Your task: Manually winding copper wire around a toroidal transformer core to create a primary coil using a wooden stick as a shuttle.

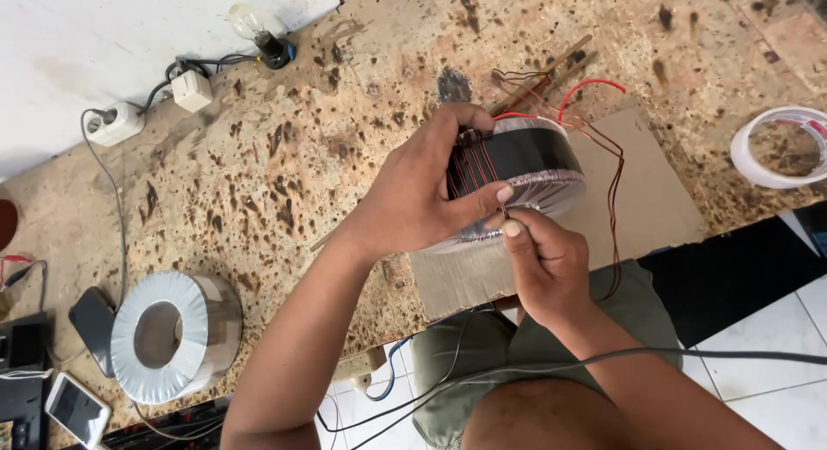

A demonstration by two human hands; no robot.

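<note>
The left hand [413,192] is wrapped over the near side of a ring-shaped coil [525,170] wound with black tape, its fingers curled across the top and its thumb pressed down at the coil's lower edge. The right hand [547,265] sits just below it, closed in a pinch on a thin copper wire [615,200] right where the 2 thumbs nearly meet. The coil rests on a sheet of brown cardboard [655,192] at the near edge of a speckled stone counter [284,157], with red and copper wire looping off its far side. A roll of white tape [758,170] lies well apart to the right. To the left stand a second ring coil wrapped in pale tape [172,334], 2 phones [77,407], a white socket [114,123] and a bare bulb [250,24] by the white wall. White floor tiles show below.
</note>
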